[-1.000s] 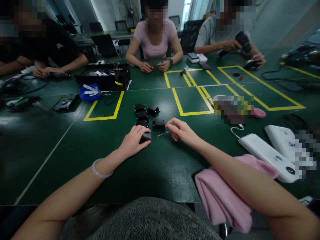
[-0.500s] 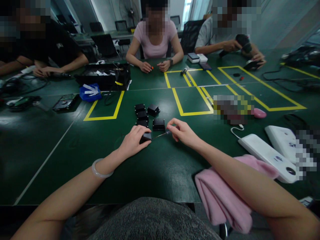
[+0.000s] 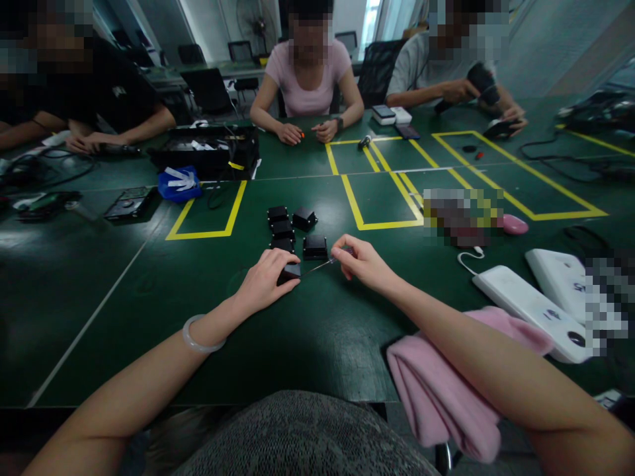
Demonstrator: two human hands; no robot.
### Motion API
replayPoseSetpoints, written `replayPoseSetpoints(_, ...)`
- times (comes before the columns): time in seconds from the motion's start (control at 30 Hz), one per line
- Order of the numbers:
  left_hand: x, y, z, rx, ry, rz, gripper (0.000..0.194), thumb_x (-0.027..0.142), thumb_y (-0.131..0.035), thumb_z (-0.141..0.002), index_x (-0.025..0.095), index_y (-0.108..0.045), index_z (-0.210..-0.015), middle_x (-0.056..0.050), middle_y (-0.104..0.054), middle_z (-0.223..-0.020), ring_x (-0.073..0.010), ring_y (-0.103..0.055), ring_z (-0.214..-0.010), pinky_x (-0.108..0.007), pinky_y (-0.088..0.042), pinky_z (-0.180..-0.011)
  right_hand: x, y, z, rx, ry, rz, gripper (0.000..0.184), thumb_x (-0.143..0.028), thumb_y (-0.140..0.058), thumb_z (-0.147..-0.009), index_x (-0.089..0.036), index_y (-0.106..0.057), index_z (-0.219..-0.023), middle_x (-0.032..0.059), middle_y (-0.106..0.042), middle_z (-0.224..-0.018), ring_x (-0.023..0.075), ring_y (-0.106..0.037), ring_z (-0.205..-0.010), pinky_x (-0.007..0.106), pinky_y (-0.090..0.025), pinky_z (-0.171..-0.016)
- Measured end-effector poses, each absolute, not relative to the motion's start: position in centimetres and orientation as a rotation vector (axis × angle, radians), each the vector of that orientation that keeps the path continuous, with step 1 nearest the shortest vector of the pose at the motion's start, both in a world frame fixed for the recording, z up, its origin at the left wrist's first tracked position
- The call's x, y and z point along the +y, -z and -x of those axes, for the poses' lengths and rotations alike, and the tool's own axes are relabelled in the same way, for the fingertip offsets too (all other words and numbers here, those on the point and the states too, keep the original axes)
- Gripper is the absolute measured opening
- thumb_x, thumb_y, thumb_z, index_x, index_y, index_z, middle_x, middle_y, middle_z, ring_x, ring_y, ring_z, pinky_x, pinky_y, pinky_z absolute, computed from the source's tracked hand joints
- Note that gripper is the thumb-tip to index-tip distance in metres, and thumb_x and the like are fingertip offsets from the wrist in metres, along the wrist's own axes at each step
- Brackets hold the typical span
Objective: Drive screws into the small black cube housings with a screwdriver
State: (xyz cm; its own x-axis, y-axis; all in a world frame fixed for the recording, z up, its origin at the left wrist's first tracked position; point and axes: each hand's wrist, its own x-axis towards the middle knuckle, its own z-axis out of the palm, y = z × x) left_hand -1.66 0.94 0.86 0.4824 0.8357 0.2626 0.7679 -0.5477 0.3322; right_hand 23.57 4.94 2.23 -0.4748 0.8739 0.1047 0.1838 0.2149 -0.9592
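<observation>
My left hand (image 3: 270,276) is closed around a small black box (image 3: 292,270) on the green table (image 3: 297,350). A screwdriver (image 3: 317,267) with a thin metal shaft is pinched in my right hand (image 3: 361,259); its tip reaches the right side of that box, though the exact contact is too small to see. Just beyond my fingers lie several similar black boxes. One box (image 3: 315,247) sits between my hands, another box (image 3: 304,218) lies askew farther back, and a column of boxes (image 3: 282,229) runs away from my left fingertips.
A pink cloth (image 3: 441,390) hangs over the table edge under my right forearm. White devices (image 3: 530,311) lie at right, near a pink mouse (image 3: 513,225). Far left stand a blue container (image 3: 179,188) and a black toolbox (image 3: 211,155). Several people sit across the table.
The screwdriver's handle looks slightly turned in my right fingers. Both hands and the black boxes stay in the same places.
</observation>
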Motion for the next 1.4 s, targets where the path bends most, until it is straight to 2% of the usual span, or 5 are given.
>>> replayPoseSetpoints(0.4,1.1,-0.7,1.7,1.359,-0.629,-2.550,0.030,0.030,-0.061,-0.092,0.021,-0.054,-0.120,-0.010,-0.060,-0.119,-0.0287,-0.055,-0.112,-0.048,-0.049,-0.095,5.8,-1.6,-23.7,-1.765,-1.434,0.853,0.034,-0.052,-0.060,-0.089,-0.020,-0.049,-0.085,-0.0100,-0.047,-0.043,0.0113,-0.053,-0.043,0.023,-0.033,-0.048)
replayPoseSetpoints(0.63,1.4,-0.8,1.8,1.315,-0.633,-2.573,0.029,0.029,-0.062,-0.092,0.020,-0.053,-0.118,-0.010,-0.060,-0.118,-0.0274,-0.055,-0.110,-0.045,-0.049,-0.093,6.8,-0.9,-23.7,-1.741,-1.444,0.850,0.039,-0.057,-0.060,-0.087,-0.019,-0.051,-0.085,0.0006,-0.069,-0.063,0.0071,-0.044,-0.042,0.022,-0.032,-0.049)
replayPoseSetpoints(0.87,1.9,-0.7,2.0,1.285,-0.643,-2.563,0.027,0.030,-0.061,-0.092,0.020,-0.054,-0.117,-0.010,-0.061,-0.117,-0.0276,-0.055,-0.110,-0.045,-0.049,-0.092,7.1,-0.7,-23.6,-1.704,-1.427,0.851,0.038,-0.057,-0.062,-0.087,-0.021,-0.051,-0.085,-0.0061,-0.055,-0.048,0.0154,-0.063,-0.064,0.025,-0.043,-0.063)
replayPoseSetpoints(1.1,2.3,-0.6,2.2,1.268,-0.627,-2.547,0.029,0.030,-0.061,-0.092,0.020,-0.053,-0.118,-0.010,-0.061,-0.119,-0.0279,-0.055,-0.112,-0.045,-0.048,-0.093,6.8,-1.0,-23.6,-1.787,-1.350,0.906,0.032,-0.050,-0.057,-0.091,-0.019,-0.050,-0.086,-0.0013,-0.065,-0.060,0.0071,-0.042,-0.042,0.021,-0.032,-0.046)
replayPoseSetpoints(1.4,2.4,-0.4,2.5,1.254,-0.644,-2.543,0.030,0.031,-0.062,-0.093,0.020,-0.053,-0.119,-0.010,-0.060,-0.120,-0.0284,-0.054,-0.112,-0.046,-0.047,-0.095,5.5,-1.8,-23.6,-1.916,-1.147,0.893,0.022,-0.040,-0.055,-0.092,-0.018,-0.054,-0.090,-0.0039,-0.056,-0.063,0.0114,-0.058,-0.054,0.025,-0.044,-0.058)
